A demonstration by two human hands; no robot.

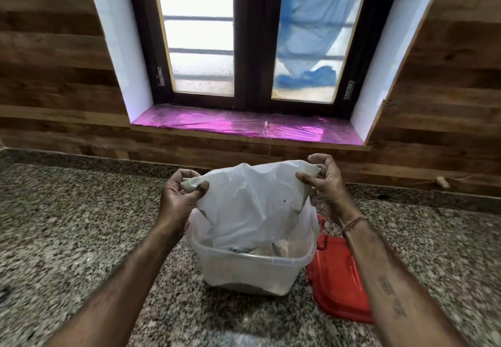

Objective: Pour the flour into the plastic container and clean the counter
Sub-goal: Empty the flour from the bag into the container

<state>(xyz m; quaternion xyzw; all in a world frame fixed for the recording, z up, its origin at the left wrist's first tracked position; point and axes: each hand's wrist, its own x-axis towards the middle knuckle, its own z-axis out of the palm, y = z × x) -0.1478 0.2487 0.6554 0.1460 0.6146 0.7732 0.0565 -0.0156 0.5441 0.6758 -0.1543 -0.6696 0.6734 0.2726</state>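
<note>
A white plastic flour bag [249, 200] hangs upside down over a clear plastic container [252, 268] on the speckled granite counter [81, 224]. My left hand [180, 193] pinches the bag's left corner and my right hand [320, 181] pinches its right corner, both lifted above the container. The bag's lower end drops inside the container's rim. Pale flour shows at the container's bottom and near the bag's mouth. Both hands look dusted with flour.
A red lid [336, 276] lies flat on the counter just right of the container, partly under my right forearm. A wood-panelled wall and a window with a pink-lined sill [244, 125] stand behind the counter.
</note>
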